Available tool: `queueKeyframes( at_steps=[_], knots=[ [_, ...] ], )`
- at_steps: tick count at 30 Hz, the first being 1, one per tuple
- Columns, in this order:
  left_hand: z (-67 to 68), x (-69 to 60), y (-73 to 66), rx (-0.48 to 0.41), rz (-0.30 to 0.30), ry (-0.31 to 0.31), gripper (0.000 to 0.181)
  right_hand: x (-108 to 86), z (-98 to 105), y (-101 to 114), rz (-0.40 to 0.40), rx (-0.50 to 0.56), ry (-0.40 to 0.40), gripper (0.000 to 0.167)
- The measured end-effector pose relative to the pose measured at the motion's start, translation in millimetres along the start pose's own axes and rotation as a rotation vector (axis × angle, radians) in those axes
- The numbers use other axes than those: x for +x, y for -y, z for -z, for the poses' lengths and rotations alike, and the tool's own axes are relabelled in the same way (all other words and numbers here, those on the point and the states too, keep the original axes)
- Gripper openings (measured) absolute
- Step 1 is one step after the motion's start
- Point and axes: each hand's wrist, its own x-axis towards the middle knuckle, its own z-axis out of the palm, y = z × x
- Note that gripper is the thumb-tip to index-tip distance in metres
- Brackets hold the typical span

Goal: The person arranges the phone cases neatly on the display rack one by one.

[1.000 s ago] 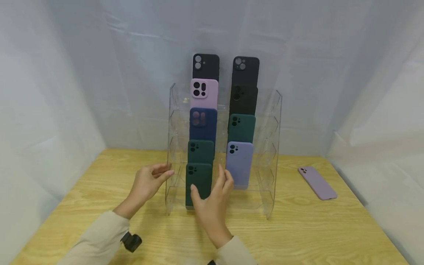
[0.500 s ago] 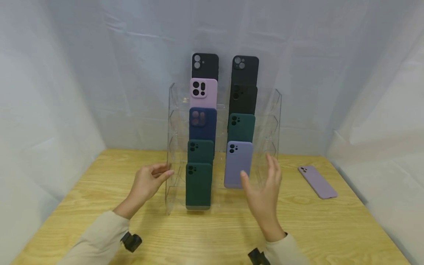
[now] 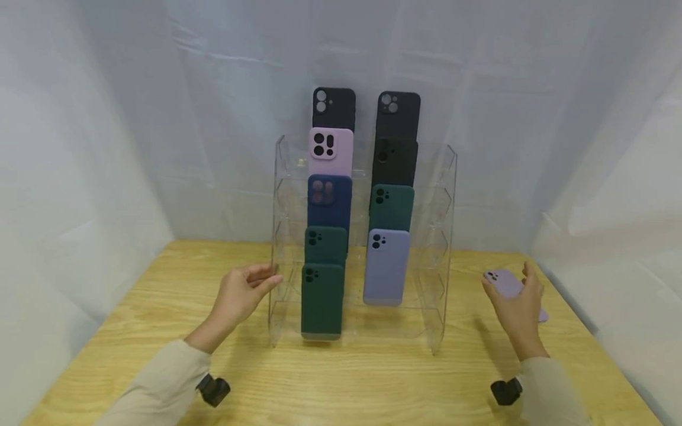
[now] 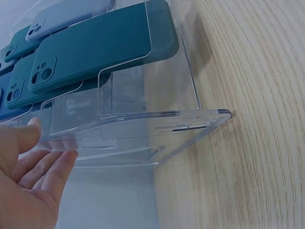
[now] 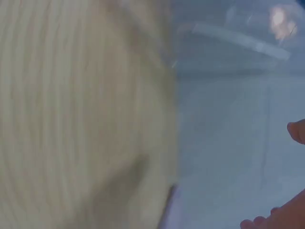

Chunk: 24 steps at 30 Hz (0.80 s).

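A clear acrylic display rack (image 3: pixel 405 328) holds two columns of phone cases in the head view. My left hand (image 3: pixel 241 296) holds the edge of its left side panel; in the left wrist view the thumb (image 4: pixel 29 134) and fingers (image 4: pixel 57 167) lie on either side of that edge. A dark green phone case (image 3: pixel 322 302) leans in the lowest tier, left column. In the right column, a lavender phone case (image 3: pixel 386 269) is lowest. At the right, my right hand (image 3: pixel 517 307) is spread over a mauve phone case (image 3: pixel 503 283) lying on the table, partly hiding it. Contact there is unclear.
Higher tiers carry another green phone case (image 3: pixel 325 244), a blue one (image 3: pixel 330 213), a pink one (image 3: pixel 341 154) and several dark ones. The wooden table (image 3: pixel 373 384) is bounded by white cloth walls (image 3: pixel 229 118) at the back and sides.
My right hand has moved right, from beside the lowest dark green phone case, past the lavender one, to the mauve one on the table. The left hand has stayed at the rack's side.
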Motion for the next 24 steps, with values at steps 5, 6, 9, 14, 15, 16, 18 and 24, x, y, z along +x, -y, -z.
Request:
queueKeyframes(
  at_steps=[5, 6, 9, 14, 15, 16, 18, 24],
  knots=[
    [-0.5, -1.0, 0.7, 0.003, 0.003, -0.001, 0.044, 26.0, 19.2, -46.9, -0.050, -0.084, 0.169, 0.092],
    [-0.5, -0.7, 0.9, 0.004, 0.005, -0.001, 0.044, 30.2, 23.2, -54.6, -0.060, -0.103, 0.207, 0.092],
    [-0.2, -0.6, 0.6, 0.009, 0.012, -0.001, 0.045, 39.6, 33.5, -73.1, -0.094, -0.146, 0.314, 0.093],
    [-0.9, -0.5, -0.5, 0.007, 0.014, -0.003, 0.044, 45.8, 46.1, -95.9, -0.135, -0.244, 0.413, 0.092],
    [-1.0, -0.6, -0.8, 0.006, 0.015, -0.003, 0.044, 46.0, 47.5, -98.9, -0.150, -0.251, 0.429, 0.093],
    [-1.0, -0.7, -0.9, 0.005, 0.016, -0.002, 0.044, 46.1, 48.5, -101.7, -0.165, -0.248, 0.441, 0.093],
    [-1.0, -0.8, -1.4, 0.004, 0.019, 0.000, 0.044, 46.4, 49.4, -106.0, -0.177, -0.247, 0.456, 0.094],
    [-0.5, -0.7, -1.3, 0.002, 0.015, -0.004, 0.044, 49.7, 49.9, -114.6, -0.049, -0.262, 0.503, 0.083]
  ],
)
